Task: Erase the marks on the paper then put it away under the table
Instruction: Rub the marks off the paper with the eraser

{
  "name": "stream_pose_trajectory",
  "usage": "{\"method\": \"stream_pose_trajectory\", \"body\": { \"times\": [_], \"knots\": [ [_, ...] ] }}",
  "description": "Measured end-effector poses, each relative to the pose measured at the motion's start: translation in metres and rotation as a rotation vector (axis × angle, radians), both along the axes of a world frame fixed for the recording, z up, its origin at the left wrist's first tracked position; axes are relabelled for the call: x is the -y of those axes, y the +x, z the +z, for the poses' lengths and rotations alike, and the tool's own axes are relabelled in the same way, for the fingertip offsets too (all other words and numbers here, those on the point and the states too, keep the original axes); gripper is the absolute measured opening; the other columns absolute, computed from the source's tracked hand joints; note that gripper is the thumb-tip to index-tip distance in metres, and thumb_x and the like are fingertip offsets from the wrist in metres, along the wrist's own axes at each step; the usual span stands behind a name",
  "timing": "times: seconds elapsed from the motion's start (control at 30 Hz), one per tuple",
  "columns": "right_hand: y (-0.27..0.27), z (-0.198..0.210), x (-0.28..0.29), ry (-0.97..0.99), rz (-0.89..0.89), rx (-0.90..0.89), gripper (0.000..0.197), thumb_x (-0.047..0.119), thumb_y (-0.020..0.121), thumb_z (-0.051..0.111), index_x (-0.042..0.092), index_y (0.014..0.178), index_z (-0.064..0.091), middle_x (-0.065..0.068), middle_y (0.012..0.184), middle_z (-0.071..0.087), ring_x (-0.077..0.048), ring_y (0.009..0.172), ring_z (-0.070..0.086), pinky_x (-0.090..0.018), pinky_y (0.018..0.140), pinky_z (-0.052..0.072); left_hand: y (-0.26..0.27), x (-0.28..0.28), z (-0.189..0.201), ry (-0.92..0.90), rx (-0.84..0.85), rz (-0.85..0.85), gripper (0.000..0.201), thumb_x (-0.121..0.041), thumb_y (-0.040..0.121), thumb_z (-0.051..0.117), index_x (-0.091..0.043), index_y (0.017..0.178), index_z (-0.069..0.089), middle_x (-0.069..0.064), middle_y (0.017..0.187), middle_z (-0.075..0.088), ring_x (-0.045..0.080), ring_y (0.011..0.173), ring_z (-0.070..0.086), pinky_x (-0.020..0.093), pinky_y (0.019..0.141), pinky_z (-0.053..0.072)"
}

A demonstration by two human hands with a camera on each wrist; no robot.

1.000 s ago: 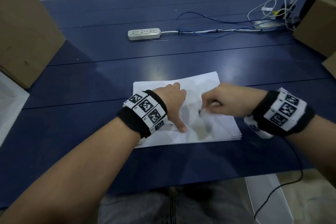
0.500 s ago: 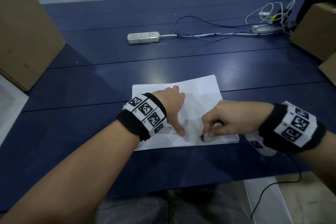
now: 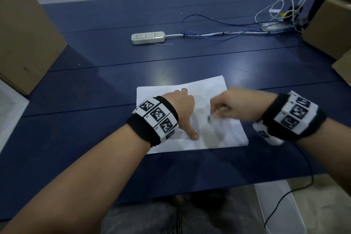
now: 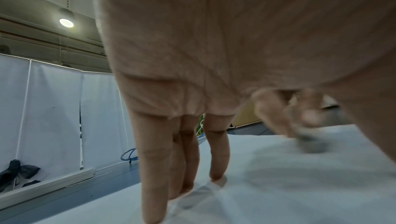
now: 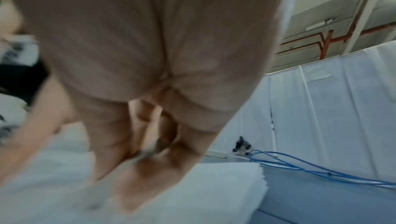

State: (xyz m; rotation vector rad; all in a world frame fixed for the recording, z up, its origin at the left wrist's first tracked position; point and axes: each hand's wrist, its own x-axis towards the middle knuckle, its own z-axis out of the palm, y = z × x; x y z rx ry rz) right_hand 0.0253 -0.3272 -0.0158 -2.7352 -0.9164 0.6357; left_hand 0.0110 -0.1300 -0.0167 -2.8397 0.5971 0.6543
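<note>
A thin stack of white paper (image 3: pixel 207 89) lies near the front edge of the blue table (image 3: pixel 95 81). My left hand (image 3: pixel 183 108) presses flat on the paper's left half with straight fingers (image 4: pixel 154 168) and the thumb stretched toward me. My right hand (image 3: pixel 226 107) pinches a small eraser (image 3: pixel 209 118) with a dark tip and holds it down on the middle of the sheet; it is blurred with motion. The eraser (image 4: pixel 310 144) shows past the left palm too, and the right fingers (image 5: pixel 150 165) curl around it over the paper (image 5: pixel 214 185).
A white power strip (image 3: pixel 148 37) lies further back, with blue and white cables (image 3: pixel 228 32) running right. Cardboard boxes stand at the left (image 3: pixel 24 34) and right (image 3: pixel 330 28) edges. A black cord (image 3: pixel 296 188) hangs off the front right.
My right hand with the eraser has rubbed back and forth, from the sheet's near edge half a second ago back up to its middle. The left hand stays pressed in place.
</note>
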Motion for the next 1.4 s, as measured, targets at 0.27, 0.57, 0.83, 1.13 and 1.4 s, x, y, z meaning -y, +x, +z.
{"method": "stream_pose_trajectory", "body": {
  "times": [0.27,0.57,0.83,1.13,1.4],
  "knots": [
    [-0.028,0.004,0.001,0.034,0.134,-0.237,0.005,0.027,0.087,0.072,0.030,0.091,0.073,0.021,0.083,0.071,0.003,0.075,0.060,-0.009,0.067,0.042,0.000,-0.002,-0.001,-0.017,0.001,0.006,0.084,-0.079,0.047,0.077,-0.017,0.093,0.043,0.001,0.104,0.041,0.019,0.092,0.048,0.035,0.072,0.048],
    [-0.005,0.001,0.002,0.026,0.028,-0.034,0.008,0.024,0.089,0.066,0.024,0.095,0.071,0.013,0.091,0.073,-0.005,0.087,0.064,-0.026,0.081,0.052,0.002,0.000,-0.002,-0.008,-0.001,0.005,0.086,-0.079,0.049,0.077,-0.016,0.097,0.044,0.002,0.104,0.040,0.020,0.092,0.049,0.035,0.073,0.047],
    [0.010,-0.002,0.001,0.018,-0.102,0.089,0.009,0.028,0.093,0.063,0.025,0.100,0.068,0.007,0.091,0.071,-0.013,0.089,0.062,-0.028,0.077,0.049,0.001,0.001,-0.002,-0.014,-0.006,0.012,0.080,-0.078,0.050,0.077,-0.017,0.090,0.043,0.001,0.103,0.040,0.020,0.091,0.049,0.034,0.068,0.044],
    [-0.017,0.000,-0.003,0.001,0.111,-0.186,0.008,0.026,0.088,0.070,0.031,0.093,0.072,0.017,0.083,0.072,-0.004,0.072,0.062,-0.022,0.070,0.052,0.000,-0.003,-0.003,-0.023,-0.001,0.011,0.090,-0.079,0.048,0.076,-0.019,0.106,0.042,0.002,0.108,0.040,0.021,0.097,0.044,0.042,0.079,0.051],
    [-0.013,0.004,0.002,0.006,0.066,-0.134,0.006,0.024,0.087,0.070,0.029,0.089,0.071,0.014,0.088,0.074,-0.003,0.080,0.064,-0.022,0.076,0.052,0.000,-0.003,-0.001,-0.041,-0.042,0.007,0.099,-0.078,0.048,0.077,-0.034,0.129,0.043,0.002,0.110,0.037,0.024,0.103,0.044,0.044,0.079,0.051]
  ]
}}
